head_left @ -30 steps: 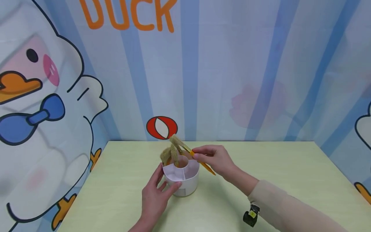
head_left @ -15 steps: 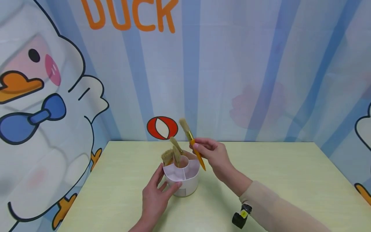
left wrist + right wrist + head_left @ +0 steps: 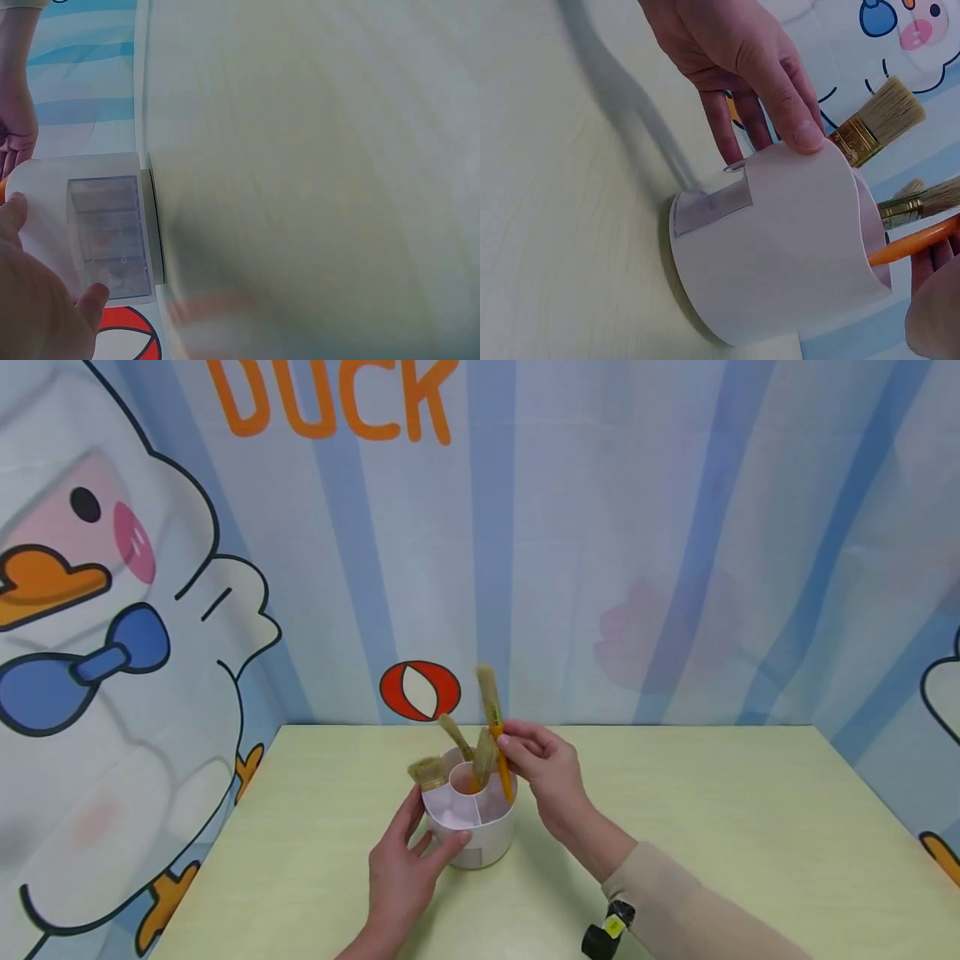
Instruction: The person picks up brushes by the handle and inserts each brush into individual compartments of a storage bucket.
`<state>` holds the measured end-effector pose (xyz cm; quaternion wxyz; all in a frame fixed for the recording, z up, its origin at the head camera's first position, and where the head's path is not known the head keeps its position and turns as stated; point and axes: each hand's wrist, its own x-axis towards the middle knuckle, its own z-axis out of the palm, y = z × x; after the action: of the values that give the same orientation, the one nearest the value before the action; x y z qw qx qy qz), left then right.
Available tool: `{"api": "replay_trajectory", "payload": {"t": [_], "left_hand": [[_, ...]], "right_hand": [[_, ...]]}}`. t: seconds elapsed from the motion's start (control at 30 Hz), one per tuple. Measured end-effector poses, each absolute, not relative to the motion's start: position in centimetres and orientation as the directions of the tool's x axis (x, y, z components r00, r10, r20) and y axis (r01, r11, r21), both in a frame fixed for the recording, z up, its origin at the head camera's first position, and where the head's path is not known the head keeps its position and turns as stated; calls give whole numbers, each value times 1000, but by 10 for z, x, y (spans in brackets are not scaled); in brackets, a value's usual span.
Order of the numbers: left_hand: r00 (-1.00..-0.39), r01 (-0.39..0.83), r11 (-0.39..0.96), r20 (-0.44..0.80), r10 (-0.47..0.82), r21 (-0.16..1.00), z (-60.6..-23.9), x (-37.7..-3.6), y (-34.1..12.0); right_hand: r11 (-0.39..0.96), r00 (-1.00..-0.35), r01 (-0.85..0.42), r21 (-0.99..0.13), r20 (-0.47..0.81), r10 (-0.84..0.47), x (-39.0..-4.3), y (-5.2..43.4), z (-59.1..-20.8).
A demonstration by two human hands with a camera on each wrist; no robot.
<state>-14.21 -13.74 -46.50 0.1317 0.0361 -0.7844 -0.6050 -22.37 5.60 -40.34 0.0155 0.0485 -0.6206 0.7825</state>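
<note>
A white round desk organizer with compartments and a central tube stands on the table. My left hand grips its left side, thumb at the front and fingers around the wall. Between thumb and fingers, my right hand pinches a paintbrush with an orange handle, bristles up. The handle's lower end dips inside the rim at the right compartment. Around it in the organizer are a wide brush leaning left, a thin brush at the back, and another brush by the central tube.
The pale wooden table extends to both sides, its back edge against a blue striped cloth printed with ducks. A clear-fronted window shows low on the organizer. A black device is strapped at the right wrist.
My right hand has swung the paintbrush from slanting left to nearly upright and brought its handle end into the organizer. The brush by the tube now leans right. My left hand stays put.
</note>
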Motion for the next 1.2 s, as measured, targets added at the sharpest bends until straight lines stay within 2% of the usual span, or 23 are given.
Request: {"api": "replay_trajectory", "payload": {"t": [0.33, 0.6, 1.2], "left_hand": [[-970, 39, 263, 99, -221, 964, -464, -144, -137], [-972, 35, 263, 94, -215, 964, -463, -144, -136], [-973, 10, 269, 72, -220, 963, -463, -145, -134]], "right_hand": [[-115, -992, -94, -989, 102, -68, -211, 67, -414], [-56, -989, -130, -990, 134, -63, -204, 72, -422], [-71, -991, -114, -991, 118, -57, -196, 73, -426]]}}
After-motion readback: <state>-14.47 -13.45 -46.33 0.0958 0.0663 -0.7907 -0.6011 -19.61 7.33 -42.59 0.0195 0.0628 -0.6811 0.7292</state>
